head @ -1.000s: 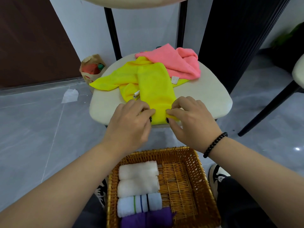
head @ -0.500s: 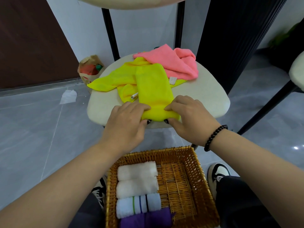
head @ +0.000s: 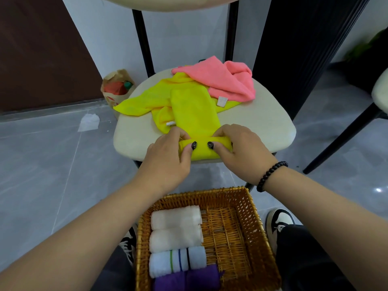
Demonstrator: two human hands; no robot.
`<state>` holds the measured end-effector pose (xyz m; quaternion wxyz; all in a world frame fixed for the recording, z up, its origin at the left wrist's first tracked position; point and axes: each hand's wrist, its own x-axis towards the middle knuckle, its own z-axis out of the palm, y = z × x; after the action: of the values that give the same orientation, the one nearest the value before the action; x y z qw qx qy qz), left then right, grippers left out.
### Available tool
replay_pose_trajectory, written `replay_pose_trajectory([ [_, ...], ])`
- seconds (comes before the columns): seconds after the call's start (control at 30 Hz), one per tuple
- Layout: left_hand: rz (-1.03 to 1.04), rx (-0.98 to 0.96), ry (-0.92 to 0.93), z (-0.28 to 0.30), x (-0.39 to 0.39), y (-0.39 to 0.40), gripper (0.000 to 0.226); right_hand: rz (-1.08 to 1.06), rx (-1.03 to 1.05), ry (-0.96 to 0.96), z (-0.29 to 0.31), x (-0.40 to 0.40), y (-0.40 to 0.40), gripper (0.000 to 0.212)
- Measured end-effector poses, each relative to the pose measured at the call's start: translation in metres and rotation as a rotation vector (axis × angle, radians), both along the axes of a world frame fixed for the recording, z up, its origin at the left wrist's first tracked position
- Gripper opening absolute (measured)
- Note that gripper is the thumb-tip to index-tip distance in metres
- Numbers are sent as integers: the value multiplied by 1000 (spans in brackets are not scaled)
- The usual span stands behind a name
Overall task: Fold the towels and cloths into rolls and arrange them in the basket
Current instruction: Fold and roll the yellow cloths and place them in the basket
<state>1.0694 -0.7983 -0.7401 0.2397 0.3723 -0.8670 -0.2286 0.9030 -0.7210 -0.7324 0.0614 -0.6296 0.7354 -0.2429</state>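
**Yellow cloth roll started at near edge of stool seat**

Counts: 2 hands, 2 yellow cloths, 1 pink cloth, 4 rolls in basket.

- Left hand [head: 165, 162] and right hand [head: 241, 152]: both grips pinching the near end of the folded yellow cloth [head: 194, 114], fingers curled over the rolled edge, thumbs pressed on its near face. Dark nail polish on both thumbs.
- That cloth lies as a long strip on the stool seat [head: 262, 124], running toward 12 o'clock; the roll sits at the seat's 6 o'clock edge.
- Second yellow cloth [head: 142, 101] lies spread under it, toward 10 o'clock. White tag on it, writing too small to read.
- Pink cloth [head: 226, 80] bunched at 1 o'clock on the seat, overlapping the yellow ones. White label at its edge, unreadable.
- Basket [head: 247, 208], wicker, at 6 o'clock below the hands. Left column holds 2 white rolls [head: 176, 225], 1 striped roll [head: 178, 263] (green, blue, black stripes), 1 purple roll [head: 186, 280].
- Bead bracelet [head: 270, 175] on the right wrist.
- Paper bag [head: 116, 85] on the floor at 10 o'clock.
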Motion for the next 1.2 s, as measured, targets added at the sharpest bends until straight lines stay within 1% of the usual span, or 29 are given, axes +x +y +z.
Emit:
replay_pose_trajectory([
  [0.07,20,65,35,1,-1,1,14,53,-134,134,-1,1,3,29],
  [0.1,33,104,49,2,-1,1,13,85,-164,207,0,2,4,30],
  [0.2,95,189,60,4,-3,0,12,162,-156,319,0,0,7,33],
  [0.3,148,207,88,4,-2,2,13,217,-98,340,1,-5,7,39],
  [0.43,150,95,129,2,3,4,14,259,-42,336,1,-8,7,45],
  [0.5,169,81,121,1,3,0,15,265,-30,350,-2,-9,6,50],
  [0.57,171,76,112,1,4,-3,14,259,-34,365,-5,-8,3,48],
  [0.6,148,32,108,1,5,-3,12,250,-46,359,-6,-7,2,45],
  [0.63,105,-68,90,1,6,-1,11,239,-51,347,-7,-6,0,42],
  [0.7,-6,-339,-8,-1,7,2,15,228,-37,323,-5,-4,-2,36],
  [0.73,-49,-434,-57,-2,8,2,21,225,-33,314,-3,-4,-2,33],
  [0.77,-80,-487,-97,-2,10,2,28,219,-41,308,-1,-4,-3,31],
  [0.83,-129,-526,-181,-3,13,-1,42,204,-34,285,4,-6,-5,30],
  [0.87,-146,-538,-221,-3,15,-2,45,199,-15,279,5,-6,-6,31],
  [0.93,-163,-528,-255,-2,18,-4,45,201,6,295,7,-6,-7,34],
  [1.0,-160,-477,-249,0,17,-5,42,197,-1,330,7,-3,-6,34],
  [1.1,-151,-440,-243,5,15,-7,41,194,-81,419,4,-1,-3,40],
  [1.2,-116,-302,-262,14,12,-10,37,196,-144,475,0,0,0,50],
])
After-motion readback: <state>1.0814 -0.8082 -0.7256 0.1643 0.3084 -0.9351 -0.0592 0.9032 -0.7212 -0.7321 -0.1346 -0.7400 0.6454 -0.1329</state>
